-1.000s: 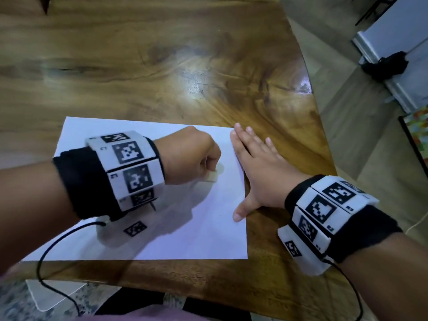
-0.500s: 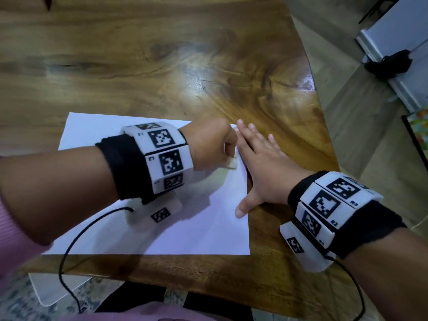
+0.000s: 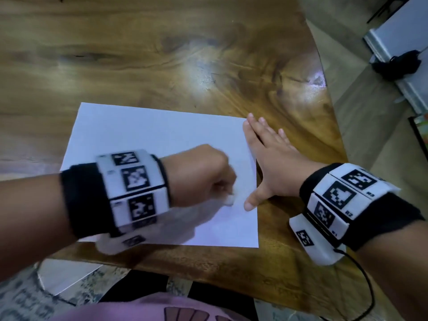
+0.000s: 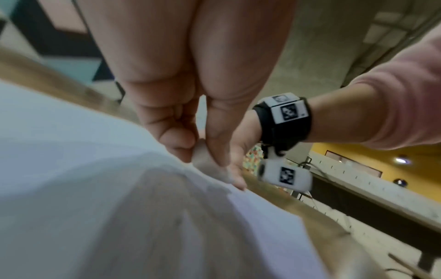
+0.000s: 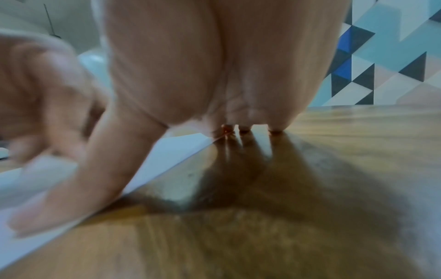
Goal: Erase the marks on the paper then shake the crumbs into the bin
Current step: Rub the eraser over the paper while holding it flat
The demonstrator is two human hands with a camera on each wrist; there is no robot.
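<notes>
- Wooden table (image 3: pixel 162 54), glossy dark-grained top; bright glare patch (image 3: pixel 196 72) near its middle, a smaller one at the right edge.
- Right of table: grey-beige floor (image 3: pixel 361 140).
- Beyond that floor, far right of table: pale panel (image 3: pixel 393 26) with a black object (image 3: pixel 397 64) against it.
- Below table's near edge: patterned rug (image 3: pixel 25 300).
- Wrist views: wall of blue, black and white triangles (image 5: pixel 386 56) behind table; yellow wall (image 4: pixel 358 158) with lit lamp (image 4: pixel 402 160).
</notes>
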